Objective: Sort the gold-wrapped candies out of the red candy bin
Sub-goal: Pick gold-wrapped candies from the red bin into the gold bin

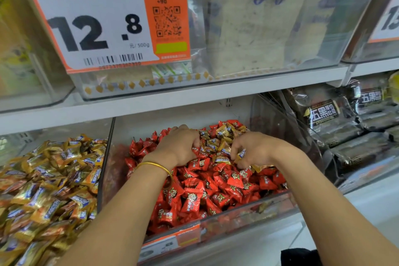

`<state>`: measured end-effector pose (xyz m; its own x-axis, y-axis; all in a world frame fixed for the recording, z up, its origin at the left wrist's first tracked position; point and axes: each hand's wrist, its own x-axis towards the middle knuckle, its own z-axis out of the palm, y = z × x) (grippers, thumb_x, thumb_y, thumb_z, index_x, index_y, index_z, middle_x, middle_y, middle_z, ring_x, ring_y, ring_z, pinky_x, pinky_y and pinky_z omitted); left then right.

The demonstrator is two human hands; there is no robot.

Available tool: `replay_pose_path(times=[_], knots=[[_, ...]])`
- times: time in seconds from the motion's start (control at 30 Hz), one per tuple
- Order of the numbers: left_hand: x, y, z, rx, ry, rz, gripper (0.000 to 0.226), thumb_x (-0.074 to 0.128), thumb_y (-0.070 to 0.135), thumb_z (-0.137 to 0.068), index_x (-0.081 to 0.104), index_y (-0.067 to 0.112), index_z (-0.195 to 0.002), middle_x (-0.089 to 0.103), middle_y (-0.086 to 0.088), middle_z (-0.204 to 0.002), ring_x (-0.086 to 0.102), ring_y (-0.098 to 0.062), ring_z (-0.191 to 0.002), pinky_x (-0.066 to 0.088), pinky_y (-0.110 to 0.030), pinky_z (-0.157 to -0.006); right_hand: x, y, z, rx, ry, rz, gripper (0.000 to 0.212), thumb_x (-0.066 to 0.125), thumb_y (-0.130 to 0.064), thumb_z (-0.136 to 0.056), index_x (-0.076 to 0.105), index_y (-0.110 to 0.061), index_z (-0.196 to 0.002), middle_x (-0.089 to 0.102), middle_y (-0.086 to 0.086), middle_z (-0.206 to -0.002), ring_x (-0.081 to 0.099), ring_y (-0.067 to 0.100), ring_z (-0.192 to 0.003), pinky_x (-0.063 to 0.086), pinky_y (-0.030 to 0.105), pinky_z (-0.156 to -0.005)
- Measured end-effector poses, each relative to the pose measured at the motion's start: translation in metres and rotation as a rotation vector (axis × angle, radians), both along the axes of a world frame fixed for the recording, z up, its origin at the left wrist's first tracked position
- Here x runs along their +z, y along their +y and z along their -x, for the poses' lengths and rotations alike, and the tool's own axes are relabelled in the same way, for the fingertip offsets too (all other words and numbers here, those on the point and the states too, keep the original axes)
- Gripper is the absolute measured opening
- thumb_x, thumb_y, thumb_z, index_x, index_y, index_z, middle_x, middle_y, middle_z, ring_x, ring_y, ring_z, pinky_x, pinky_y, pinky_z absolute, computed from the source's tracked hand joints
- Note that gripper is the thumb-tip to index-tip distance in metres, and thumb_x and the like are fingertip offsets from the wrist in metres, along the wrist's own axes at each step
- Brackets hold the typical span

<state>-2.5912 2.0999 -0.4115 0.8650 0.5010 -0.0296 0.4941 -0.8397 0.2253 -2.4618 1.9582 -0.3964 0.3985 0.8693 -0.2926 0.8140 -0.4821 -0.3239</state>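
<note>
Red candy bin (237,214), rear: we logged left hand (179,147) and right hand (252,149), both clutching gold-wrapped candies (216,142).

Glossy foil gold-wrapped candies (218,143) and shiny red candies (216,188) fill a clear plastic bin (237,216).

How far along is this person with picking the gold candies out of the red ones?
Done: the front of the red candy bin looks almost all red candies. In hand: the right hand pinches a gold-wrapped candy, while the left hand curls into the heap beside it. Left: that heap of gold-wrapped candies at the bin's back.
</note>
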Motion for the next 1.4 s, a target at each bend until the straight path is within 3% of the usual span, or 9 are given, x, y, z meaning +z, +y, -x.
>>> replay_pose_path(times=[0.13, 0.37, 0.47, 0.57, 0.77, 0.97, 1.13, 1.27, 1.4], knots=[[0.012, 0.006, 0.003, 0.143, -0.059, -0.016, 0.021, 0.065, 0.009, -0.083, 0.059, 0.01, -0.103, 0.054, -0.009, -0.115, 0.052, -0.027, -0.107, 0.045, -0.036, -0.091, 0.0, -0.002, -0.007, -0.082, 0.048, -0.141, 0.02, 0.069, -0.011, -0.083, 0.069, -0.014, -0.103, 0.055, 0.002, -0.13, 0.057, 0.007, -0.09, 0.045, 0.017, -0.074], [0.018, 0.003, 0.006, 0.13, -0.096, -0.105, 0.023, 0.057, 0.009, -0.084, 0.063, 0.019, -0.104, 0.053, -0.004, -0.114, 0.045, -0.025, -0.114, 0.039, -0.04, -0.099, 0.008, -0.001, 0.0, -0.221, 0.426, -0.414, 0.018, 0.073, -0.028, -0.08, 0.067, -0.013, -0.09, 0.054, -0.01, -0.051, 0.039, -0.002, -0.03, 0.028, 0.012, -0.034], [0.009, -0.003, 0.001, 0.059, -0.026, -0.124, 0.011, 0.059, 0.018, -0.087, 0.067, 0.017, -0.095, 0.062, -0.001, -0.107, 0.054, -0.023, -0.107, 0.04, -0.038, -0.097, 0.0, 0.006, 0.008, -0.06, 0.32, -0.249, 0.024, 0.075, -0.03, -0.077, 0.071, -0.012, -0.092, 0.065, -0.013, -0.096, 0.06, -0.002, -0.071, 0.047, 0.015, -0.062], [-0.001, -0.001, 0.001, 0.107, 0.068, -0.204, 0.021, 0.064, 0.023, -0.085, 0.061, 0.018, -0.105, 0.061, -0.002, -0.111, 0.05, -0.024, -0.112, 0.037, -0.039, -0.097, -0.008, 0.011, 0.01, -0.039, 0.242, -0.21, 0.019, 0.077, -0.026, -0.077, 0.071, -0.013, -0.089, 0.057, -0.002, -0.128, 0.05, 0.012, -0.12, 0.04, 0.03, -0.099], [-0.007, 0.002, 0.0, 0.074, 0.026, -0.113, 0.022, 0.063, 0.02, -0.086, 0.056, 0.022, -0.106, 0.061, 0.001, -0.111, 0.045, -0.023, -0.114, 0.034, -0.04, -0.1, -0.003, 0.004, -0.004, -0.29, 0.502, -0.329, 0.022, 0.07, -0.032, -0.083, 0.058, -0.014, -0.084, 0.056, 0.002, -0.064, 0.045, 0.01, -0.051, 0.037, 0.023, -0.047], [-0.012, 0.002, -0.002, 0.049, 0.002, -0.078, 0.025, 0.061, 0.017, -0.086, 0.055, 0.023, -0.109, 0.061, -0.001, -0.109, 0.049, -0.023, -0.111, 0.039, -0.039, -0.098, -0.008, 0.007, -0.012, -0.53, 0.783, -0.586, 0.029, 0.063, -0.009, -0.084, 0.055, -0.003, -0.111, 0.064, 0.01, -0.076, 0.044, 0.008, -0.048, 0.026, 0.017, -0.035], [-0.007, 0.003, -0.002, 0.11, -0.085, 0.075, 0.035, 0.06, 0.015, -0.087, 0.057, 0.023, -0.121, 0.062, -0.004, -0.115, 0.056, -0.025, -0.108, 0.045, -0.037, -0.094, -0.017, 0.012, -0.011, -0.348, 0.394, -0.467, 0.031, 0.058, -0.012, -0.085, 0.061, -0.02, -0.114, 0.057, 0.0, -0.079, 0.049, 0.012, -0.058, 0.037, 0.015, -0.041], [0.002, 0.009, -0.002, 0.224, -0.286, 0.157, 0.03, 0.046, 0.003, -0.089, 0.06, 0.017, -0.112, 0.054, -0.012, -0.118, 0.06, -0.037, -0.095, 0.048, -0.038, -0.081, -0.022, 0.022, -0.006, -0.193, 0.076, -0.264, 0.039, 0.066, -0.036, -0.085, 0.06, -0.021, -0.12, 0.055, 0.0, -0.131, 0.053, 0.019, -0.117, 0.044, 0.031, -0.096], [-0.001, 0.011, -0.003, 0.241, -0.286, 0.129, 0.019, 0.051, 0.007, -0.09, 0.057, 0.009, -0.107, 0.043, -0.013, -0.118, 0.056, -0.033, -0.092, 0.045, -0.034, -0.084, -0.02, 0.023, -0.004, -0.195, -0.033, -0.209, 0.039, 0.068, -0.036, -0.083, 0.058, -0.021, -0.118, 0.057, 0.002, -0.124, 0.056, 0.021, -0.108, 0.048, 0.034, -0.089]])
